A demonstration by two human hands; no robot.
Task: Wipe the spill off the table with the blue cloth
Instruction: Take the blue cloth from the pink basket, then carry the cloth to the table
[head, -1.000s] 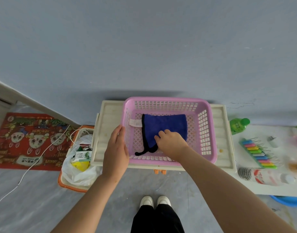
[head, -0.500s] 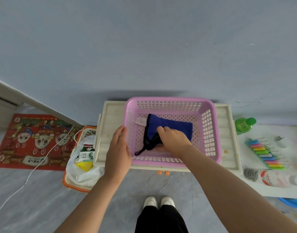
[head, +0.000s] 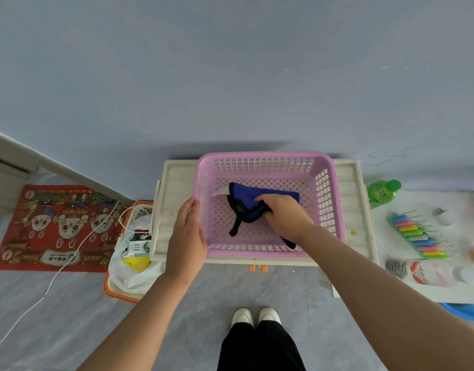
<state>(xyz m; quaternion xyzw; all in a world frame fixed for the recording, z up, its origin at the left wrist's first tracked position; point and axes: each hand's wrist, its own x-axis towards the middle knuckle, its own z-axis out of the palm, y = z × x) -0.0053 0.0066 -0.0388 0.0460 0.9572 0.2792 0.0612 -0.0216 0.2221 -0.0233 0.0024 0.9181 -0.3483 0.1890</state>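
Gripping the blue cloth [head: 268, 195] in my right hand [head: 282, 216], I note its fingers curled round a bunched fold, with the cloth inside the pink basket [head: 265, 159] and partly raised off the mesh floor. A black-edged corner hangs down near the basket's middle. My left hand [head: 186, 235] lies flat against the basket's left wall, fingers straight, grasping nothing. The basket sits on the cream table [head: 349, 199]; a small amber spot [head: 353, 232] marks the table surface just right of the basket. A green bottle [head: 383, 190] stands further right.
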